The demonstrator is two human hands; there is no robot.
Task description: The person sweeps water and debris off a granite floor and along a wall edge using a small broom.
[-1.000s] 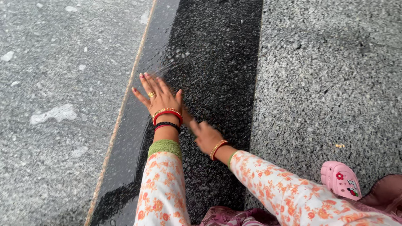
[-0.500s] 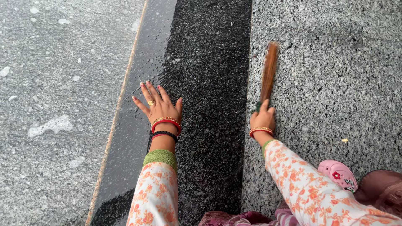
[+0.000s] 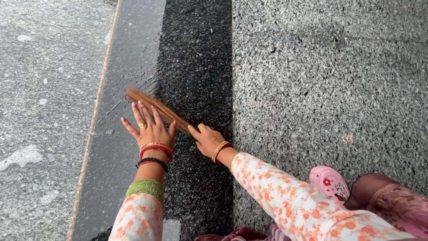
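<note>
Brown bristles of the broom [image 3: 154,105] lie slanted across the wet black strip [image 3: 196,67], and I see my right hand [image 3: 206,139] clenched around its bound end. My left hand [image 3: 149,128] holds nothing, fingers spread, pressed flat on the strip just beside the bristles. A pink clog [image 3: 331,183] sits on the grey floor [image 3: 321,80] by my right sleeve.

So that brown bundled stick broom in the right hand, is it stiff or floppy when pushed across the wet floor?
Probably springy rather than rigid: the brown bundled stick broom is a bunch of thin strands whose blurred tip fans out on the dark wet stone strip. It looks light, since the right hand swings it alone. The wet floor may let it slide easily.
</note>
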